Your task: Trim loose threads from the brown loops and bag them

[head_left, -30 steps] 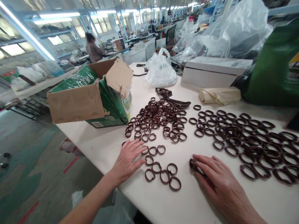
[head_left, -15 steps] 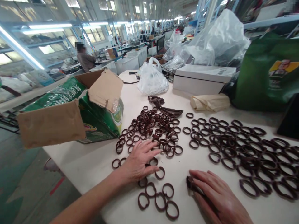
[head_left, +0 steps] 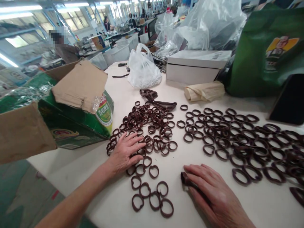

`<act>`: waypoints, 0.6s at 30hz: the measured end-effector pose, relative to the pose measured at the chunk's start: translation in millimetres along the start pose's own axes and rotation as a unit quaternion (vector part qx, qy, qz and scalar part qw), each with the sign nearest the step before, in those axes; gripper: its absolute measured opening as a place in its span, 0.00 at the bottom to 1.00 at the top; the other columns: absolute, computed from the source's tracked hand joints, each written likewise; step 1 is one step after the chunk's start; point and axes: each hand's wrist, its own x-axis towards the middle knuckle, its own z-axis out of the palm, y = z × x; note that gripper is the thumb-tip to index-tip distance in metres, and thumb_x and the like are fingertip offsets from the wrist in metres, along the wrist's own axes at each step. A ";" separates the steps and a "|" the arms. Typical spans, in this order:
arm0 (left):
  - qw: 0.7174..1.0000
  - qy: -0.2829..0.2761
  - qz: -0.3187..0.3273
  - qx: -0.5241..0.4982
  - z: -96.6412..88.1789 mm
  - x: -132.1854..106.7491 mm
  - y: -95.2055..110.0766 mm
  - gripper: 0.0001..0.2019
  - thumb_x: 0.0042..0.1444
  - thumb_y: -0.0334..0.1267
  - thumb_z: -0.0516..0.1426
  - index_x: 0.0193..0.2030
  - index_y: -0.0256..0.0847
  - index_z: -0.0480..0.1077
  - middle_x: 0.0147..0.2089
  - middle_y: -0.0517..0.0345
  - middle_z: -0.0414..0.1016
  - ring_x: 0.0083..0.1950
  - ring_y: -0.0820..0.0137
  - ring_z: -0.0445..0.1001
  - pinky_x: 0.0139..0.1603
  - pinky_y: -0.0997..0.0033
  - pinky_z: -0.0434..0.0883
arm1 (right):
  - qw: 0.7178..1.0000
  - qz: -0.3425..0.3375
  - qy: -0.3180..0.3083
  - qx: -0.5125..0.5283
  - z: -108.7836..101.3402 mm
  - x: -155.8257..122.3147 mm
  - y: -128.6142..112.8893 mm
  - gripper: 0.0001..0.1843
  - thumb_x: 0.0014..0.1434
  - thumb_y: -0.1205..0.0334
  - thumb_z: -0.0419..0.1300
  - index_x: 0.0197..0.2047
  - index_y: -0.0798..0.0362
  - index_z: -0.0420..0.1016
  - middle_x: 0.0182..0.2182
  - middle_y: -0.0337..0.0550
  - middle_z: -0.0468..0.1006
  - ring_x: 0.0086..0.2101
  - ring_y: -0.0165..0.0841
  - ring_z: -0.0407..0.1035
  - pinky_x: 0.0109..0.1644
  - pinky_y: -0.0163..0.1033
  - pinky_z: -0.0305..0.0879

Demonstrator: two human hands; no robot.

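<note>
My left hand (head_left: 127,150) lies palm down with fingers spread, over the near left edge of a pile of small dark brown loops (head_left: 152,129). Whatever is under the palm is hidden. Just nearer to me, several single loops (head_left: 167,207) lie flat on the table. My right hand (head_left: 209,190) rests on the table to the right, its fingers closed around a dark brown loop (head_left: 184,179). Only one end of that piece shows past the fingers, so I cannot tell whether there is more than one.
Larger dark brown loops (head_left: 242,177) cover the table's right side. A dark strap bundle (head_left: 163,105) lies behind the pile. Around stand a green cardboard box (head_left: 78,126), white plastic bag (head_left: 143,71), white box (head_left: 193,71), green bag (head_left: 256,69) and black phone-like slab (head_left: 289,101). A person (head_left: 65,50) is far left.
The head view has shifted, so everything sits further left and higher. My left hand has moved left and away from me, uncovering loops near the thumb. My right hand keeps its hold.
</note>
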 end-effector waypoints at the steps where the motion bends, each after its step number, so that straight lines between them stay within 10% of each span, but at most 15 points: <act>1: 1.000 0.012 0.000 -0.003 -3.2 1.5 -2.9 0.18 0.65 0.49 0.52 0.57 0.49 0.73 0.62 0.52 0.74 0.69 0.55 0.62 0.71 0.40 0.47 | 1.000 -0.001 0.001 0.001 0.0 0.3 -0.2 0.13 0.64 0.61 0.58 0.51 0.48 0.75 0.53 0.46 0.76 0.52 0.41 0.71 0.60 0.51 0.65; 10: 0.989 0.056 -0.133 0.038 -9.4 99.5 -45.2 0.24 0.66 0.48 0.49 0.65 0.41 0.65 0.69 0.48 0.65 0.71 0.53 0.58 0.69 0.45 0.55 | 1.000 -0.020 -0.004 -0.006 -1.6 1.9 2.0 0.13 0.65 0.61 0.57 0.52 0.48 0.74 0.53 0.44 0.76 0.52 0.40 0.71 0.60 0.49 0.64; 18: 0.967 0.096 -0.222 0.083 5.5 62.8 -68.7 0.29 0.63 0.47 0.54 0.68 0.33 0.59 0.69 0.38 0.62 0.69 0.54 0.60 0.69 0.52 0.59 | 0.996 -0.070 0.042 -0.036 -1.5 5.9 10.2 0.12 0.64 0.58 0.57 0.50 0.48 0.76 0.50 0.42 0.78 0.48 0.37 0.74 0.57 0.43 0.67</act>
